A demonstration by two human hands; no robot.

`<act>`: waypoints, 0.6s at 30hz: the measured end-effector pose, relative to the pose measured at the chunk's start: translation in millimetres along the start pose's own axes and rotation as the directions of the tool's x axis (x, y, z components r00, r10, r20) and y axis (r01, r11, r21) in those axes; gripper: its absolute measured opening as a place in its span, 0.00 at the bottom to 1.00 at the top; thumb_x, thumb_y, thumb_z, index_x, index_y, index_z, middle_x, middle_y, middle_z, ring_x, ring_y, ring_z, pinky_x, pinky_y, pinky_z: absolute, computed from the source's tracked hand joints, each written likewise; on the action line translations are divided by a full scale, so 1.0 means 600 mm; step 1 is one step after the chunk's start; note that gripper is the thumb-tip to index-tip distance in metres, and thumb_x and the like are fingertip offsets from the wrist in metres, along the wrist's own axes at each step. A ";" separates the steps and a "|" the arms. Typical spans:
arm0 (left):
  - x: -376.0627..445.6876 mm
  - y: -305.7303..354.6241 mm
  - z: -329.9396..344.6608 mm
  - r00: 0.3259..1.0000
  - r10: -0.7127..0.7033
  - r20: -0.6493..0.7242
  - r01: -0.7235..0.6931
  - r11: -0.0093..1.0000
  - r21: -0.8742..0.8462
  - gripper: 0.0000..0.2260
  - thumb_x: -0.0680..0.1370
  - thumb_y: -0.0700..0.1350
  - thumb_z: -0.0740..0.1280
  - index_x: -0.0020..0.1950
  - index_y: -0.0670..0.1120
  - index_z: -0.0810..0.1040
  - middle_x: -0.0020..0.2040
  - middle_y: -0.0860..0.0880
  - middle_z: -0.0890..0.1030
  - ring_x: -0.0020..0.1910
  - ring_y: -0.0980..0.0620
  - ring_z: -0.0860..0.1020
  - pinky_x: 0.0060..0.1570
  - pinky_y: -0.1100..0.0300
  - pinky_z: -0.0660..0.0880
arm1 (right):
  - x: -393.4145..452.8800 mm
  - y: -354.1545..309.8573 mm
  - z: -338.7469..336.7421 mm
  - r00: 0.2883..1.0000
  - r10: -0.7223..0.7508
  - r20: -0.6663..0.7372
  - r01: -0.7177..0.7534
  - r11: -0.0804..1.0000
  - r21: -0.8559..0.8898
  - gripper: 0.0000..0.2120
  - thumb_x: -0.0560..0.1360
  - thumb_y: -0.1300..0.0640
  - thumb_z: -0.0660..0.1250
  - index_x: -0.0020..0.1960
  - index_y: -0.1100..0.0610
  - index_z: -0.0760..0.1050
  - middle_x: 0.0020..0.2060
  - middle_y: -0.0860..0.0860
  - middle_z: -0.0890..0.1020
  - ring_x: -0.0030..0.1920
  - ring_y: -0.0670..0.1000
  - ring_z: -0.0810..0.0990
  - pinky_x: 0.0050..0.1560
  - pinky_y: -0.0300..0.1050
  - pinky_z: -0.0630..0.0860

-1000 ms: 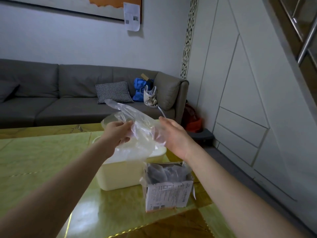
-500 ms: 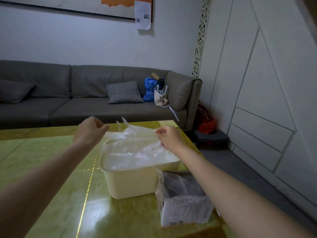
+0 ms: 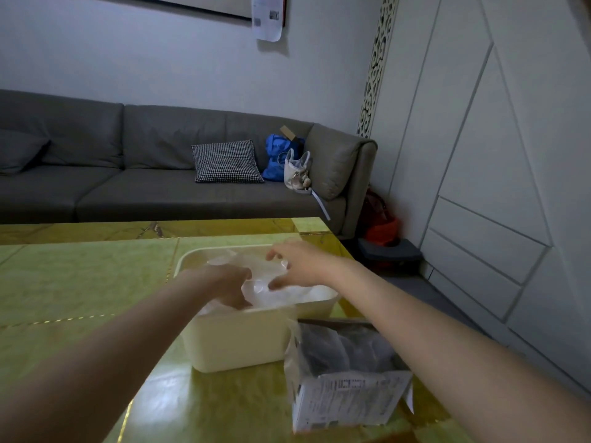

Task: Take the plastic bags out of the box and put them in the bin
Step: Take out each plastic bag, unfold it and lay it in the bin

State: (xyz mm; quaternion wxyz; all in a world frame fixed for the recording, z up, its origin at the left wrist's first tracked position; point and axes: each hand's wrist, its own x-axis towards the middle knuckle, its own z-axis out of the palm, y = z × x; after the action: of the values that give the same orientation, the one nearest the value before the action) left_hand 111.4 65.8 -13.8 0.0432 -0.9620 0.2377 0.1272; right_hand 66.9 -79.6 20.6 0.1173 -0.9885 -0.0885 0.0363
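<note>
A cream plastic bin (image 3: 243,340) stands on the table. A crumpled clear plastic bag (image 3: 265,287) lies inside it, level with the rim. My left hand (image 3: 224,284) reaches down into the bin against the bag, and the plastic hides its fingertips. My right hand (image 3: 303,266) hovers over the bag with its fingers spread, the tips touching the plastic. In front of the bin on the right is an open cardboard box (image 3: 348,401) with dark plastic bags (image 3: 345,350) in it.
The green and gold table (image 3: 80,289) stretches left of the bin, its right edge close by the box. Behind it runs a grey sofa (image 3: 128,187) with a checked cushion (image 3: 225,163) and bags. White wall panels (image 3: 479,187) stand on the right.
Both hands brought the clear bag down from above the bin into it. The right hand let go of its pinch and spread its fingers. The left hand moved right, into the bin.
</note>
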 end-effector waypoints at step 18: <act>-0.073 -0.027 -0.063 0.945 -0.015 -0.327 -0.056 0.977 -0.205 0.14 0.77 0.45 0.65 0.62 0.44 0.75 0.61 0.45 0.77 0.58 0.48 0.75 0.57 0.56 0.72 | -0.088 0.014 -0.069 0.993 0.116 -0.012 -0.112 0.974 0.196 0.13 0.77 0.50 0.66 0.47 0.60 0.81 0.46 0.55 0.84 0.40 0.48 0.79 0.41 0.40 0.75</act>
State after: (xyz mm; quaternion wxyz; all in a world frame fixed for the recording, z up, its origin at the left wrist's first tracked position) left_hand 90.1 94.5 34.8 -0.1008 -0.9663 0.2368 -0.0091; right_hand 20.4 -106.5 61.4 0.2122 -0.9761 -0.0263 0.0397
